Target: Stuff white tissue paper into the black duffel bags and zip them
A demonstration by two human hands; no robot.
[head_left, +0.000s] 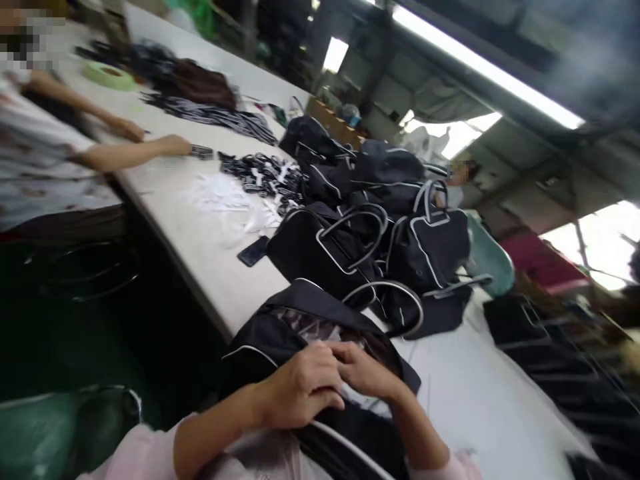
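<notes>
An open black handbag (pixel 270 328) with white piping lies close against me at the table's edge. Crumpled greyish lining or filling (pixel 305 325) shows inside its mouth. My left hand (pixel 303 383) is over the opening, fingers curled and closed, with the thumb pointing right. Touching it from the right is my right hand (pixel 363 370), fingers bent together over the opening. Some white material (pixel 367 401) shows just under the right palm. What either hand grips is hidden by the fingers. One looped handle (pixel 413 303) of a bag stands up beyond the hands.
Finished-looking black bags (pixel 325 243) are heaped ahead on the white table (pixel 205 250). Left of them lie a dark phone (pixel 253 251), white scraps (pixel 220 193) and black-and-white straps (pixel 265 173). A co-worker's hands (pixel 175 145) work at the left side. A green chair (pixel 45 427) stands lower left.
</notes>
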